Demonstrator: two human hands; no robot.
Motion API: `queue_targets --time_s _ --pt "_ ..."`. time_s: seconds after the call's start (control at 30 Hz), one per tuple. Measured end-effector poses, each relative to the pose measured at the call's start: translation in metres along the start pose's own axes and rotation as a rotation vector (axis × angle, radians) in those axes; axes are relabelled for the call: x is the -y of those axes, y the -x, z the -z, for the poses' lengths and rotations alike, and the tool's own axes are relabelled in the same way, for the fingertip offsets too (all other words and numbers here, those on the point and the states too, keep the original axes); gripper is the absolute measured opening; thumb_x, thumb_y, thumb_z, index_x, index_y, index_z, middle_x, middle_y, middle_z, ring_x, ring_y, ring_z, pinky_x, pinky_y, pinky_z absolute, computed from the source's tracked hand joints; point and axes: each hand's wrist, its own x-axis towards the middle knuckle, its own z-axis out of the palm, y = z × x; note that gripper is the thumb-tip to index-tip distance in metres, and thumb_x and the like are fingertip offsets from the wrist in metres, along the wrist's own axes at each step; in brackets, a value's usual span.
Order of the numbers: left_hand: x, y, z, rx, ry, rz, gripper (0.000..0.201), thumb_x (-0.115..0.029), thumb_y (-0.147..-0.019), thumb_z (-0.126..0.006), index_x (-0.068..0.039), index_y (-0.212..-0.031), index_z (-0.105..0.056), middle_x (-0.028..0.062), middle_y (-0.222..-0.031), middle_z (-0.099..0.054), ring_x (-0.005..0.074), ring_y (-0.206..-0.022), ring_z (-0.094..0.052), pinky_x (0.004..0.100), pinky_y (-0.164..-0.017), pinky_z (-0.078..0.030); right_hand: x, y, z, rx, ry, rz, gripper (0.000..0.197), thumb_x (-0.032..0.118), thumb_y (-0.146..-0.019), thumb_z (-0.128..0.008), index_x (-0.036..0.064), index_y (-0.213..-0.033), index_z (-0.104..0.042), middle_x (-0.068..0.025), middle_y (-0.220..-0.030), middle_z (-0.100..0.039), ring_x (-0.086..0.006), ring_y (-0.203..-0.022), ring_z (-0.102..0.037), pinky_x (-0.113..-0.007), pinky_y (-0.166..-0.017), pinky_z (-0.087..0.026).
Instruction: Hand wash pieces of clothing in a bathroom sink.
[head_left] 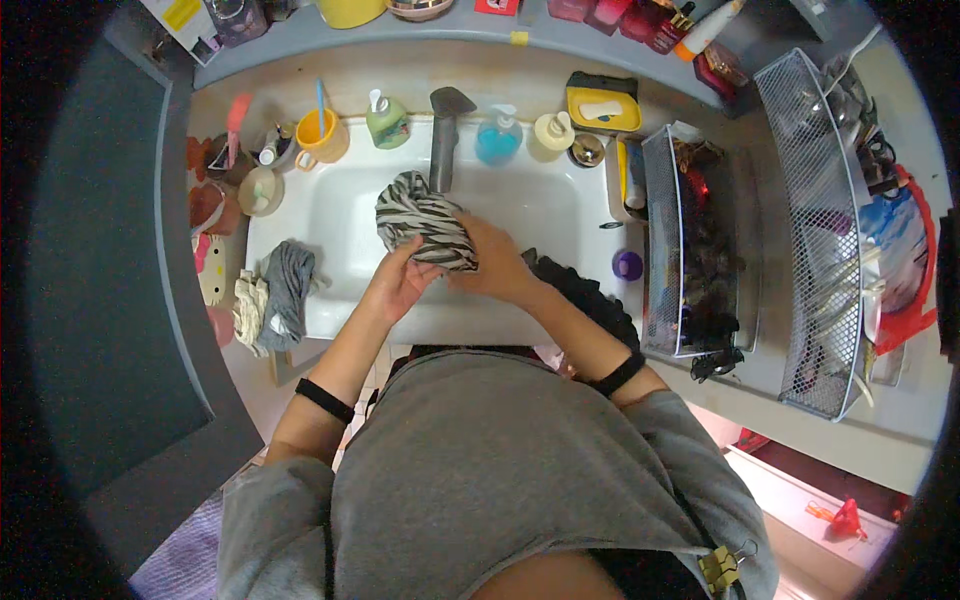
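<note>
A bunched zebra-striped cloth point(420, 222) is between my two hands over the white sink point(340, 215), just below the grey faucet point(441, 155). My left hand point(402, 283) grips its near lower edge, thumb on top and fingers underneath. My right hand point(492, 262) is wrapped round its right side, with some fingers hidden. A black ruffled cloth point(590, 295) lies over the sink's right front rim, beside my right forearm. On the left rim hang a grey cloth point(287, 295) and a cream cloth point(251, 312).
Along the back rim stand an orange mug point(318, 140), a green pump bottle point(386, 125), a blue soap bottle point(497, 140) and a cream pump bottle point(551, 137). A purple cap point(628, 265) sits on the right rim, near a wire mesh basket point(663, 250). A shelf point(400, 35) runs above.
</note>
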Motion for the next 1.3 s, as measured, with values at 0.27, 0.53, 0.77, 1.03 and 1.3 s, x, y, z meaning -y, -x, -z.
queue_targets --time_s 0.27,0.53,0.77,1.03,1.3 --pt "-0.02 0.032 0.018 -0.267 -0.406 -0.067 0.032 -0.014 -0.082 -0.064 -0.002 -0.11 -0.053 0.0095 -0.107 -0.062 0.0187 -0.094 -0.061 0.0309 -0.083 -0.049 -0.012 -0.008 0.028 0.264 -0.223 -0.053 0.048 0.023 -0.069 -0.074 0.0036 -0.108 -0.056 -0.0153 -0.1 -0.062 -0.0312 -0.088 -0.06 -0.035 -0.08 -0.045" --pt "-0.035 0.033 0.041 -0.366 -0.327 0.039 0.036 -0.026 -0.083 -0.061 -0.002 -0.11 -0.056 0.0092 -0.102 -0.064 0.0201 -0.09 -0.063 0.0324 -0.081 -0.051 -0.046 0.004 0.008 -0.036 0.628 -0.56 0.047 0.026 -0.076 -0.065 0.0069 -0.116 -0.051 -0.0187 -0.119 -0.049 -0.0329 -0.109 -0.05 -0.041 -0.092 -0.041" --pt "-0.027 0.003 0.036 -0.303 0.223 0.061 0.023 -0.02 -0.085 -0.05 -0.004 -0.1 -0.057 0.0106 -0.096 -0.063 0.0243 -0.089 -0.061 0.0378 -0.083 -0.05 0.012 0.009 -0.033 0.197 -0.048 0.011 0.074 0.04 -0.068 -0.073 0.0015 -0.123 -0.041 -0.0216 -0.121 -0.045 -0.0402 -0.111 -0.046 -0.048 -0.095 -0.037" --pt "-0.042 0.026 -0.036 -0.071 0.429 0.042 0.034 -0.027 -0.092 -0.043 0.003 -0.104 -0.052 0.0194 -0.108 -0.059 0.0338 -0.1 -0.058 0.0433 -0.095 -0.044 -0.015 -0.008 -0.023 -0.234 -0.206 -0.309 0.029 0.011 -0.072 -0.06 0.0066 -0.1 -0.058 -0.0143 -0.099 -0.058 -0.0323 -0.092 -0.057 -0.04 -0.08 -0.045" --pt "-0.07 0.043 0.003 -0.488 -1.093 -0.684 0.063 -0.009 -0.075 -0.065 -0.005 -0.13 -0.034 0.0131 -0.122 -0.049 0.0235 -0.114 -0.047 0.033 -0.094 -0.038 0.048 -0.065 0.055 -0.302 -0.131 -0.178 0.023 0.018 -0.078 -0.054 0.002 -0.092 -0.062 -0.0196 -0.081 -0.063 -0.0348 -0.078 -0.061 -0.04 -0.075 -0.047"
